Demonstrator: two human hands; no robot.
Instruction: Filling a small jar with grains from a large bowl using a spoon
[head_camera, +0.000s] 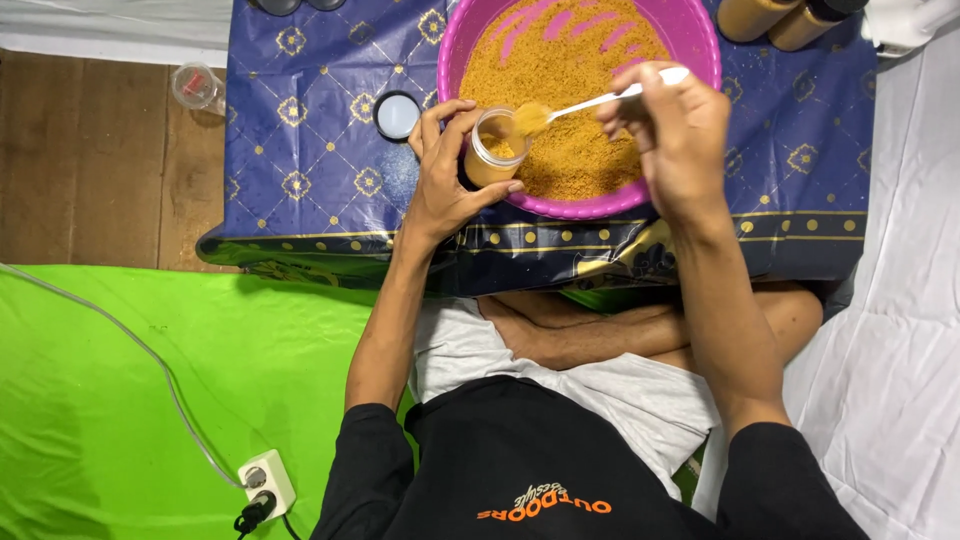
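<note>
Left hand (445, 170) wrapped around small clear jar (493, 148) at pink basin (580, 100) rim, right hand (672, 135) pinching white spoon (590, 103), heaped with orange crumbs (565, 70), over jar mouth

The top edge of the frame cut off the far rim of the pink basin (700, 45) and the upper parts of two brown bottles (775, 18) at the upper right. Two dark round objects (298, 5) at the top edge showed only as slivers, too little to identify. The left hand (445, 165) covered much of the small clear jar (492, 150), hiding its base. The right hand (675, 135) hid the end of the white spoon's handle (610, 98). A small clear container (197, 87) on the wooden floor was too blurred to make out. The blue patterned cloth (310, 150) hid the desk beneath it entirely. The cable (130, 340) ran out past the left edge.
</note>
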